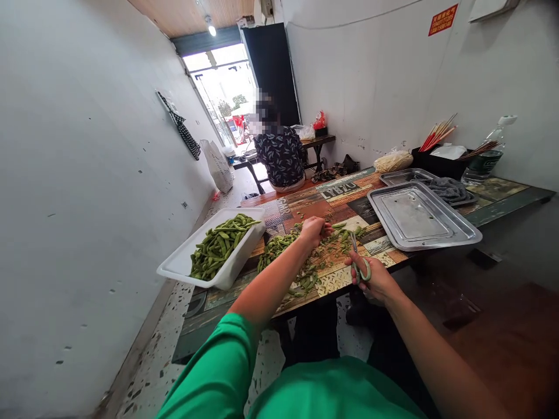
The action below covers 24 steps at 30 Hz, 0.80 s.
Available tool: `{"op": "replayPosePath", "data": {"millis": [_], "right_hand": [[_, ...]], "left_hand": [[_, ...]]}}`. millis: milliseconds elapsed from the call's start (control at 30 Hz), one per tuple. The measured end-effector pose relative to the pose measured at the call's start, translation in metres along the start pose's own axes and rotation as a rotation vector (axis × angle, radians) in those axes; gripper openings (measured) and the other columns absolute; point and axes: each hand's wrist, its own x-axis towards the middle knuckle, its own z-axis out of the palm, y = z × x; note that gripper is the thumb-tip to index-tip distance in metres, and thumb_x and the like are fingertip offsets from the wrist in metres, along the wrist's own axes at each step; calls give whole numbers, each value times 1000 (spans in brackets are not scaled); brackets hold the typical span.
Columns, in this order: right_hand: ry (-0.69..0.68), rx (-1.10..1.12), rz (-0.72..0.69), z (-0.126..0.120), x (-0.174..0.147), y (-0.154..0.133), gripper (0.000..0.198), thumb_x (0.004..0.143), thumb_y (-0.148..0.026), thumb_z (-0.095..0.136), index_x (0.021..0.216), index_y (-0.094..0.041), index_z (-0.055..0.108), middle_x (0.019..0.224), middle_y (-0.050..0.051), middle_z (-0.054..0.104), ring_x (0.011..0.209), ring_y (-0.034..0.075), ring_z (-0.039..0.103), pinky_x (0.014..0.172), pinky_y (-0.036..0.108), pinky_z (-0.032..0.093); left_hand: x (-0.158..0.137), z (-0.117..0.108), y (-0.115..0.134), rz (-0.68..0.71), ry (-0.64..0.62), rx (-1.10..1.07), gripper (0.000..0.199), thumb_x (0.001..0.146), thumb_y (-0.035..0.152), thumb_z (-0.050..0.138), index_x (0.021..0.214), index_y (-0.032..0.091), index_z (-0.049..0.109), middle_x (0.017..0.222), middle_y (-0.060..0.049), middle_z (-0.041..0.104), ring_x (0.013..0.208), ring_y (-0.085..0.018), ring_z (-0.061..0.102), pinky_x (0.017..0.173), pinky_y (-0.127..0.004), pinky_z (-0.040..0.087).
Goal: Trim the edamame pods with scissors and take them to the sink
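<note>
My right hand [373, 278] is closed round the green handles of a pair of scissors [354, 243], whose blades point up and away over the table edge. My left hand [315, 230] reaches over the table with its fingers curled together; what is in them is hidden. A green edamame pod [339, 225] lies close to its fingertips. Around and under my left forearm spreads a loose pile of edamame pods [279, 247], with small trimmed bits [308, 280] scattered near the front edge. To the left, a white plastic tub [236, 270] holds a heap of whole pods [220, 247].
On the right of the patterned table [336, 285] lies a metal tray [423, 218], with a grey cloth [445, 189] on another tray behind. Further back are a black box [437, 164] of sticks and a plastic bottle [483, 163]. A person [280, 154] sits beyond the table, back turned.
</note>
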Motion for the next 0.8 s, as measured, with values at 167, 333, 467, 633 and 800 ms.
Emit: {"op": "replayPosePath", "data": {"millis": [167, 333, 467, 633, 800], "right_hand": [[-20, 48, 19, -12, -3, -1, 53, 73, -66, 73, 83, -15, 61, 54, -1, 54, 43, 11, 52, 29, 15, 29], [-11, 51, 44, -17, -8, -3, 50, 74, -64, 72, 81, -15, 60, 54, -1, 54, 43, 11, 52, 29, 14, 28], [-6, 42, 34, -18, -6, -7, 48, 76, -62, 71, 81, -16, 60, 53, -1, 55, 41, 11, 51, 28, 15, 27], [1, -30, 49, -15, -2, -13, 44, 78, -58, 73, 79, -16, 58, 52, -1, 55, 41, 12, 53, 26, 15, 28], [-44, -132, 96, -4, 6, -14, 42, 84, -55, 70, 79, -15, 59, 53, 0, 56, 41, 12, 55, 25, 15, 29]], "left_hand": [[48, 19, 6, 247, 24, 651, 8, 65, 10, 70, 62, 16, 66, 60, 1, 60, 61, -11, 54, 66, -22, 44], [68, 36, -3, 363, -88, 1211, 13, 63, 9, 73, 55, 18, 67, 61, -3, 63, 67, -15, 58, 67, -23, 44], [63, 34, 2, 382, -104, 1202, 14, 69, 11, 67, 56, 16, 68, 56, -2, 60, 59, -12, 53, 61, -21, 42], [34, 13, 7, 324, -225, 883, 15, 78, 23, 63, 74, 13, 73, 62, -1, 66, 49, -7, 43, 50, -19, 35], [3, -11, 0, 177, -328, 652, 19, 74, 26, 68, 86, 11, 71, 71, 0, 70, 44, -3, 35, 44, -19, 26]]}}
